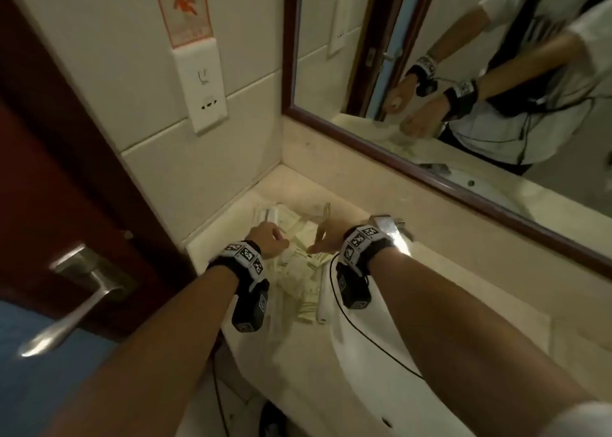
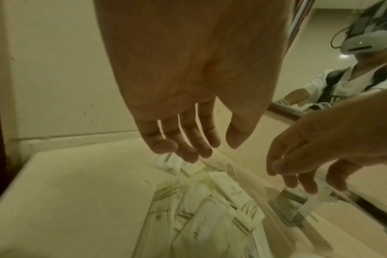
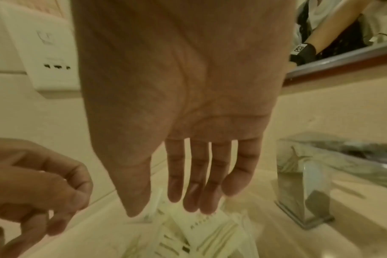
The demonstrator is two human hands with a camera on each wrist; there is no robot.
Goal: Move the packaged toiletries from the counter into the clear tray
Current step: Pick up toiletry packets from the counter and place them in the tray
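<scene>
Several white packaged toiletries [image 1: 298,271] lie heaped in the clear tray [image 2: 250,181] on the beige counter [image 1: 331,191], left of the sink. My left hand [image 1: 270,239] hovers over the heap's left side. In the left wrist view its fingers [image 2: 194,151] hang relaxed above the packets [image 2: 199,218] and hold nothing. My right hand [image 1: 323,237] hovers over the right side, near the tray's rim. Its fingers [image 3: 199,200] point straight down at the packets [image 3: 201,230], empty. Each hand also shows in the other's view: the right hand [image 2: 298,174], the left hand [image 3: 55,192].
A chrome faucet [image 1: 385,223] stands just right of my right hand, by the white sink basin [image 1: 364,353]. A framed mirror [image 1: 463,72] runs along the back wall. A wall socket [image 1: 205,98] and a door with a metal handle [image 1: 82,290] are on the left.
</scene>
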